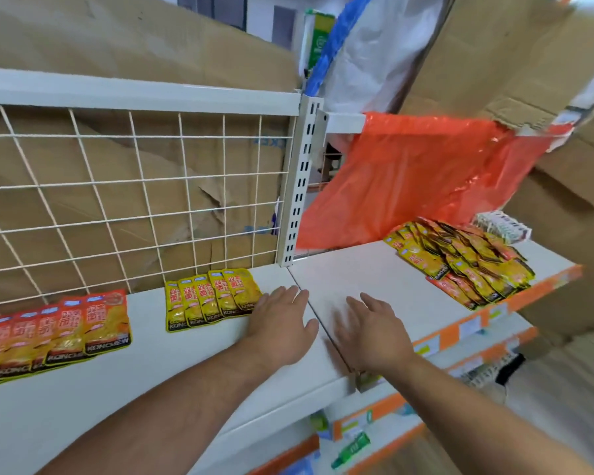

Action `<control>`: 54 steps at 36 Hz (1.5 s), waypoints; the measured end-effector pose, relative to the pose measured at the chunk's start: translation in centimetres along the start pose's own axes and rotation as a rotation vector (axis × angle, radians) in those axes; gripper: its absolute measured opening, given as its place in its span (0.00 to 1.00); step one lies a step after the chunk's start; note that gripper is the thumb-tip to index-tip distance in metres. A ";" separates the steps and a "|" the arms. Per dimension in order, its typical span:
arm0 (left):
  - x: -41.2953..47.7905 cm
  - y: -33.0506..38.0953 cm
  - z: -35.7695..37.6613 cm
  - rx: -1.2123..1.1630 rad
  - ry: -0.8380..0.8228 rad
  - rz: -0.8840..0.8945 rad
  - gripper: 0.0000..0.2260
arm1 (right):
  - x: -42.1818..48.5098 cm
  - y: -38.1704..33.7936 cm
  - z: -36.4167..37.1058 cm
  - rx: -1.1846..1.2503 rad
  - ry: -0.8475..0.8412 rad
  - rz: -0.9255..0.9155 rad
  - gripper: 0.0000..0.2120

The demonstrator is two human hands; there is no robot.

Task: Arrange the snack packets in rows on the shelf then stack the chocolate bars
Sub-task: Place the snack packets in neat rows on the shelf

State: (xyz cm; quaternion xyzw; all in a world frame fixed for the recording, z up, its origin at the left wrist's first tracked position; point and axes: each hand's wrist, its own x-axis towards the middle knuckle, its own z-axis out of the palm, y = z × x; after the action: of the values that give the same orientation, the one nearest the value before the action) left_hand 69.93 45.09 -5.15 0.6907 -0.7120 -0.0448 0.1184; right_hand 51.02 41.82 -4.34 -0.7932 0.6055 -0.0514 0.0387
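On the white shelf [158, 378] a row of overlapping yellow snack packets [208, 299] lies near the wire back. A row of orange snack packets [59, 330] lies further left. My left hand [282, 323] is flat and open just right of the yellow row, its fingers touching the last packet's edge. My right hand [371, 330] hovers open over the bare right shelf board. A loose heap of yellow and orange packets [467, 262] lies at the right. Small white boxes [501, 228], maybe the chocolate bars, sit behind the heap.
A white wire grid [124, 200] backs the left shelf, with cardboard behind it. An orange plastic bag [412, 180] hangs over the back of the right shelf. A slotted upright post [302, 186] divides the two boards. Lower shelves with orange price strips [460, 330] hold small goods.
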 end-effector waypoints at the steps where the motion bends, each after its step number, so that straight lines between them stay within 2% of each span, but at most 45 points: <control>1: 0.0 0.7 0.1 -0.002 -0.006 0.012 0.28 | -0.2 0.8 0.0 0.011 0.005 0.019 0.37; 3: 0.1 2.3 0.1 -0.014 -0.020 0.032 0.28 | -0.7 2.4 -0.5 0.036 0.001 0.037 0.39; 6: 0.3 4.7 0.3 -0.029 -0.044 0.048 0.28 | -1.5 4.7 -1.6 0.063 -0.023 0.054 0.34; 11: 1.2 9.6 1.0 -0.024 -0.055 0.061 0.28 | -2.3 9.7 -2.3 0.094 -0.025 0.075 0.33; 22: 4.4 23.0 3.8 -0.037 -0.046 0.010 0.28 | -2.2 23.4 -5.0 0.166 -0.011 0.052 0.33; 26: 5.8 26.7 4.4 -0.005 -0.028 0.010 0.34 | -1.8 27.4 -6.1 0.205 0.000 0.032 0.32; 28: 6.8 28.0 4.7 -0.003 -0.023 0.013 0.30 | -1.4 28.9 -6.5 0.212 -0.007 0.023 0.32; 37: 12.0 30.5 6.0 0.007 -0.034 0.031 0.28 | 2.2 32.5 -6.3 0.260 -0.015 0.030 0.31; 54: 27.9 31.3 6.9 -0.044 0.082 0.134 0.27 | 15.1 36.5 -8.1 0.252 0.088 0.105 0.27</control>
State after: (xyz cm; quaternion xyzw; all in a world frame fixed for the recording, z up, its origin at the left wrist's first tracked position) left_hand 37.44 17.94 -1.70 0.6401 -0.7499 -0.0241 0.1651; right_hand 18.99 17.66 -0.30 -0.7464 0.6359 -0.1598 0.1139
